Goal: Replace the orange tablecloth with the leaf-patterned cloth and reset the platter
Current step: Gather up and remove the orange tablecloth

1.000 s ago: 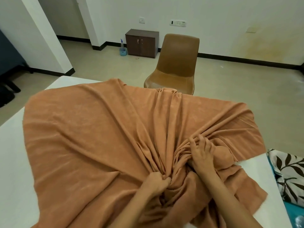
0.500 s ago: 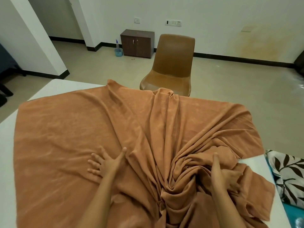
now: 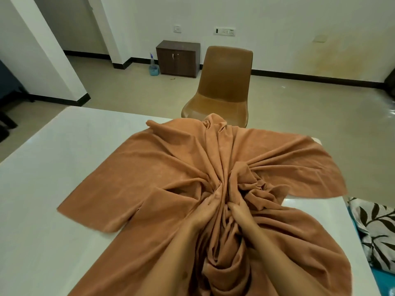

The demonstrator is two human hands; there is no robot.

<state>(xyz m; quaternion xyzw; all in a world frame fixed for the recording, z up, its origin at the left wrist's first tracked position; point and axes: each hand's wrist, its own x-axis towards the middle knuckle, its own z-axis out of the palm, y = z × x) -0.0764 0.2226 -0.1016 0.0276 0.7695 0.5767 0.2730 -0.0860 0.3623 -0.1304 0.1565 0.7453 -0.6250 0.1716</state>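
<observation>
A: Where the folds of the orange tablecloth (image 3: 171, 178) run together, what are the hands doing?

B: Both grip it. The left hand (image 3: 208, 207) has its fingers (image 3: 213, 196) curled into the bunched fabric, and the right hand (image 3: 239, 210) sits just beside it, fingers hooked round a thick fold. The two hands almost touch, on the near side of the brown chair (image 3: 226, 82).

A: And the cloth around them?

B: It fans out from the fingers in deep creases. One flap lies flat to the left of the chair's line, another reaches right of it to the table's edge, and a narrow ridge runs from the knuckles straight toward the chair seat. The rest is heaped under the forearms, nearest the camera.

A: What is it lying on?

B: A white table (image 3: 53, 167), bare to the left of the cloth.

A: The leaf-patterned cloth (image 3: 376, 227)?

B: Off the table, well right of the chair and nearer the camera, crumpled, apart from both hands.

A: Anything behind the chair?

B: A dark cabinet (image 3: 178, 58) against the wall to its left, with a spray bottle (image 3: 153, 67) beside it.
</observation>
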